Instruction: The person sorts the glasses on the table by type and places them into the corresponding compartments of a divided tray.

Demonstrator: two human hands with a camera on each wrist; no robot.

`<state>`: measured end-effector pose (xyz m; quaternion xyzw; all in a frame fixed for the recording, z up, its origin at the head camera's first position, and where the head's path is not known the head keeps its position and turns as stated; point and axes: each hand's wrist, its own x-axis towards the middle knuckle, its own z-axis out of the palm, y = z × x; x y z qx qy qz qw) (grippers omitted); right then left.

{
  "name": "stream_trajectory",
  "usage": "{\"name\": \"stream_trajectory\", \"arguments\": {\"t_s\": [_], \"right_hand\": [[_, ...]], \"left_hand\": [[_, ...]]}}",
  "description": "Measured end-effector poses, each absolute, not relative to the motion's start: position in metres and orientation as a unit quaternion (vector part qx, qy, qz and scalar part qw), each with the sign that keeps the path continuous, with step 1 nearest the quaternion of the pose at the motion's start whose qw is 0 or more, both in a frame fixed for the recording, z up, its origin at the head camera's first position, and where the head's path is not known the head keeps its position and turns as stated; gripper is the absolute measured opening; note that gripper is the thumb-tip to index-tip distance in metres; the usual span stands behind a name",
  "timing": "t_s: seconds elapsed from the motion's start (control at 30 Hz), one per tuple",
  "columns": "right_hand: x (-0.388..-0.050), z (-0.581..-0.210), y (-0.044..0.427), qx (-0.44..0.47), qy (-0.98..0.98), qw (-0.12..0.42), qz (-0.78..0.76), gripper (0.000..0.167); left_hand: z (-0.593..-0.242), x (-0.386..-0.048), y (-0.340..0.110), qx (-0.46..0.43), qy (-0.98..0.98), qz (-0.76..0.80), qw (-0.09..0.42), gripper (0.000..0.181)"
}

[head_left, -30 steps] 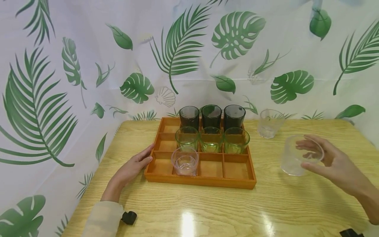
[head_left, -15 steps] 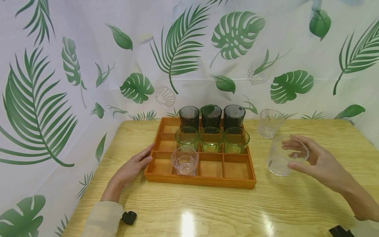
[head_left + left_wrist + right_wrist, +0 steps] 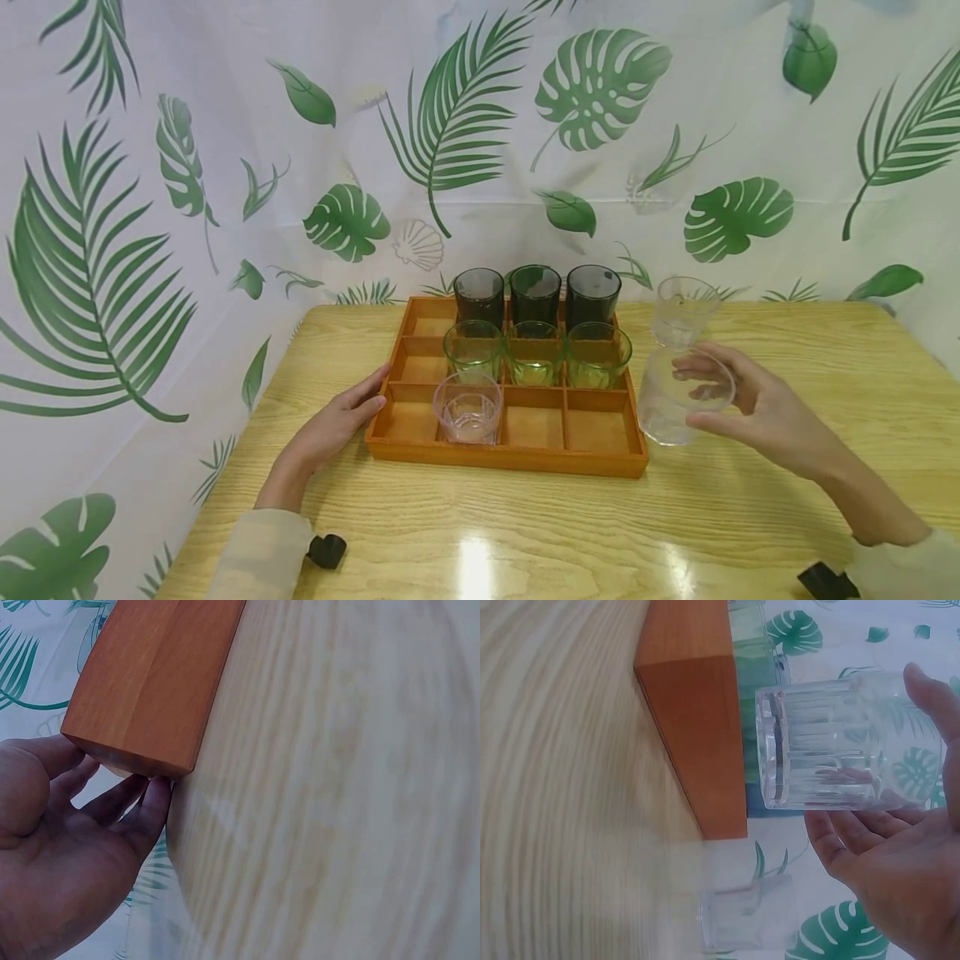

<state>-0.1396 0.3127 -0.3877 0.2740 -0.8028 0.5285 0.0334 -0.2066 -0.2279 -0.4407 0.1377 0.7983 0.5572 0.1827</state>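
Note:
My left hand (image 3: 337, 429) rests its fingertips and thumb against the outer left wall of a wooden compartment tray (image 3: 510, 457). My right hand (image 3: 768, 417) grips a clear glass tumbler (image 3: 817, 746) by its side, fingers behind and thumb in front. In the right wrist view this tumbler is off the table, beside the tray's right end. One clear tumbler (image 3: 468, 412) stands in the tray's front row, second compartment from the left. The front-row compartments to its right hold nothing, nor does the left column.
Green glasses (image 3: 534, 358) fill the tray's middle row right of its left column. Dark glasses (image 3: 536, 296) stand behind them. Another clear tumbler (image 3: 681, 315) stands on the table (image 3: 420, 525) at the back right. A leaf-print cloth (image 3: 480, 108) hangs behind the table.
My right hand has carried the clear tumbler leftward, from well right of the tray to close beside its right edge. The left hand and the tray have stayed in place.

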Motion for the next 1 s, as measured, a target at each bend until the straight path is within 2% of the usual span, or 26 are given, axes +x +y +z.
{"name": "stream_trajectory", "arguments": {"t_s": [0.8,1.0], "right_hand": [[-0.153,-0.388,0.243,0.214,-0.826,-0.002,0.521,0.076],[-0.158,-0.388,0.223,0.224,-0.816,-0.010,0.532,0.079]], "left_hand": [[-0.442,-0.207,-0.228,0.137,0.793,0.565,0.183,0.060],[-0.442,-0.207,-0.228,0.141,0.794,0.562,0.183,0.060]]}}
